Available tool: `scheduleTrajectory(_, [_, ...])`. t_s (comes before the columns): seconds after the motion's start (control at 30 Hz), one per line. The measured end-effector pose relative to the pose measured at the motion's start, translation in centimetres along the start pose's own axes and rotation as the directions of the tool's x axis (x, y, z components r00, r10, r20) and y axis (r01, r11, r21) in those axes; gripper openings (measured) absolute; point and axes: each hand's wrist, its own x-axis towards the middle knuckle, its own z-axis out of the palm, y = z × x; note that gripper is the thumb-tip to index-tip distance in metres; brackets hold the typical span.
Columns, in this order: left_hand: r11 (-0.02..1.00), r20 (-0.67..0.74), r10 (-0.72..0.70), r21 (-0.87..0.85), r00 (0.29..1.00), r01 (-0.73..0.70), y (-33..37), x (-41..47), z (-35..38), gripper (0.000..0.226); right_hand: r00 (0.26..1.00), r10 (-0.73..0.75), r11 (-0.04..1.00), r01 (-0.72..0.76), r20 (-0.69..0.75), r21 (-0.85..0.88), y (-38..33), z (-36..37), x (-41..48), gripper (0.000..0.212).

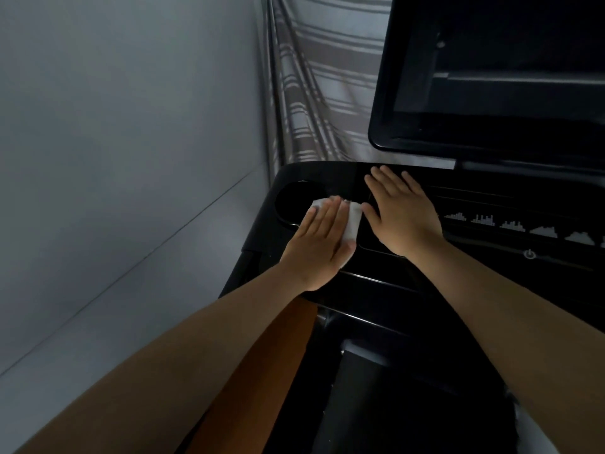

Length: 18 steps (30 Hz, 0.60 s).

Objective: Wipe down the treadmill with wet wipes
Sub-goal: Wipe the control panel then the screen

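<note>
**Where's the wipe right now?**

Under my left hand. The wet wipe lies flat on the treadmill console, just right of the round cup holder. My fingers are straight and close together, pressing it down rather than pinching it. One corner pokes out past my fingertips at the holder's rim.

**And the other hand?**

My right hand rests flat on the console beside it, fingers straight and slightly spread, holding nothing. I can't tell whether its thumb touches the wipe's edge or just misses it.

**What could go wrong from here?**

Three things, I reckon. Only a flat palm pins the wipe, so on that glossy black surface it could bunch up, or slide out from under me into the cup holder. My right hand leans near the row of program icons and the power button, so weight shifted that way might press a key. A wet wipe dragged across those controls could also leave moisture in the seams.

**Anything in the cup holder?**

It's a dark recess. I see nothing in it, but it's too dim to be sure.
</note>
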Motion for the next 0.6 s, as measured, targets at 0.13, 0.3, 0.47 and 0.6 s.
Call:
scheduleTrajectory(0.13, [0.999,0.035,-0.013,0.052,0.999,0.011,-0.4,1.7,-1.0,0.066,0.999,-0.01,1.0,0.011,-0.036,0.006,-0.1,0.2,0.1,0.08])
scheduleTrajectory(0.3, [0.993,0.012,-0.117,0.029,0.993,0.117,-1.5,6.4,-1.7,0.066,0.998,-0.004,1.0,0.004,-0.063,0.004,0.2,0.7,0.2,0.067])
scheduleTrajectory(0.47, [0.991,0.09,-0.12,-0.048,0.989,0.125,-4.6,10.3,-3.4,0.065,0.989,-0.01,0.999,0.016,-0.146,0.035,0.4,1.2,0.5,0.059])
scheduleTrajectory(0.6, [0.992,0.196,-0.095,-0.065,0.976,0.109,-6.6,12.5,-4.0,0.063,0.984,-0.011,0.999,0.019,-0.179,0.043,0.5,1.3,0.7,0.056])
